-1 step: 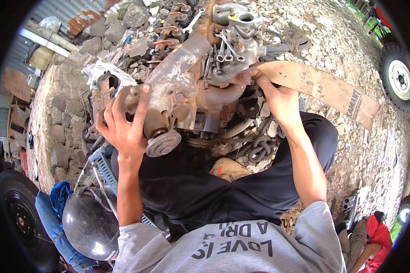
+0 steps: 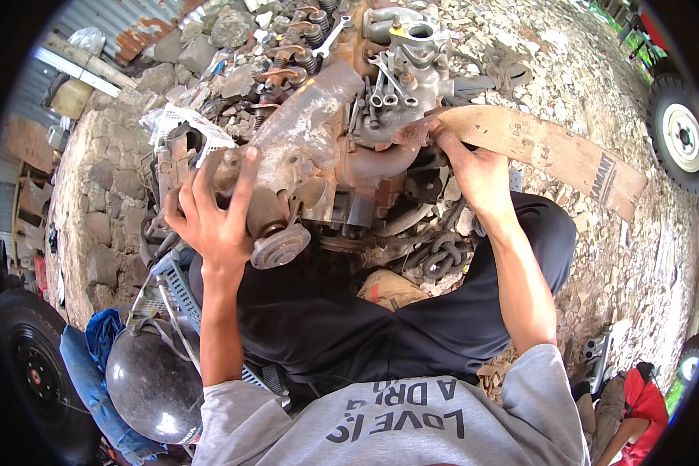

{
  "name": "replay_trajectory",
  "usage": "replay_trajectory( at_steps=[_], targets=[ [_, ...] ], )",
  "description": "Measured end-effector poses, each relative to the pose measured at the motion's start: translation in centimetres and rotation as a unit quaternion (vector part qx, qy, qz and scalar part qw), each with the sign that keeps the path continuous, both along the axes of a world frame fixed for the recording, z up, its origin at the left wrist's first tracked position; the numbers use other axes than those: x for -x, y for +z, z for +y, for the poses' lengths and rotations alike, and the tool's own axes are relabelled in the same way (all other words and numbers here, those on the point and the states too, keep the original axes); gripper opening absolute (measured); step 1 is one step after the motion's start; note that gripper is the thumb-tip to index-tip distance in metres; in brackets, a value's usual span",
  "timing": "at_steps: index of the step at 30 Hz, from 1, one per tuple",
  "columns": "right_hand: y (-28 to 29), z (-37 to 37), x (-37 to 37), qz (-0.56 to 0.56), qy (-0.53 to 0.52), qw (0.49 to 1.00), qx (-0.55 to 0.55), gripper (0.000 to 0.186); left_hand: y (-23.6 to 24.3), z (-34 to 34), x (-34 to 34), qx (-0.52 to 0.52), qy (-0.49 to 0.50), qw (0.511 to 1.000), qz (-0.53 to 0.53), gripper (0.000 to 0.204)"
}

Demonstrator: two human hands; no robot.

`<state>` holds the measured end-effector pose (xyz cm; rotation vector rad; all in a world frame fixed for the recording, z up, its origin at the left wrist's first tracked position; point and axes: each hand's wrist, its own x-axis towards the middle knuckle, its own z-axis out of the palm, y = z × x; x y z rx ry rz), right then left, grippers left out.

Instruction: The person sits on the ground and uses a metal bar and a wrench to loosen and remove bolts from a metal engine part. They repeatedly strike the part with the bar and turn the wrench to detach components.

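My left hand [image 2: 216,221] lies with spread fingers on the rusty water-pump-like housing [image 2: 291,163], which has a round flange [image 2: 279,247] at its lower end. My right hand [image 2: 474,171] pinches the end of a long, curved brown strip [image 2: 536,144], perhaps cardboard, beside a rusty curved pipe [image 2: 377,161]. The strip reaches out to the right. Behind my hands, several loose wrenches [image 2: 388,89] rest on a metal manifold [image 2: 412,66]. A row of rusty valve springs [image 2: 283,74] runs along the engine's top left.
A black helmet [image 2: 151,377], blue cloth [image 2: 81,365] and plastic crate [image 2: 175,283] are at my lower left, near a tyre [image 2: 35,373]. A wheel [image 2: 664,128] stands at right. Stones [image 2: 225,27], coiled rope [image 2: 443,256] and red cloth [image 2: 645,396] are around the engine.
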<state>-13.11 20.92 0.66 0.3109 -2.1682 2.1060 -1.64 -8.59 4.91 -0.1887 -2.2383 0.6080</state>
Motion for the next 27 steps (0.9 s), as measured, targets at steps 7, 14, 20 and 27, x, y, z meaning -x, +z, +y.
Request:
replay_trajectory(
  at_steps=[7, 14, 20, 27],
  targets=[
    [-0.7, 0.0, 0.3, 0.0, 0.015, 1.0, 0.012, 0.016, 2.1, 1.6, 0.3, -0.176, -0.07, 0.982, -0.024, 0.078],
    [-0.5, 0.0, 0.3, -0.011, 0.016, 0.999, -0.028, 0.016, 6.6, -1.4, 3.5, -0.292, 0.012, 0.946, -0.137, 0.062],
    [-0.5, -0.3, 0.2, -0.005, 0.023, 0.999, -0.028, 0.016, 6.6, -5.1, 8.4, -0.471, -0.033, 0.857, -0.206, 0.05],
    [-0.7, -0.4, 0.2, -0.018, 0.029, 0.999, -0.019, 0.014, 4.5, -5.6, 9.1, -0.478, -0.025, 0.854, -0.204, 0.048]
  ],
)
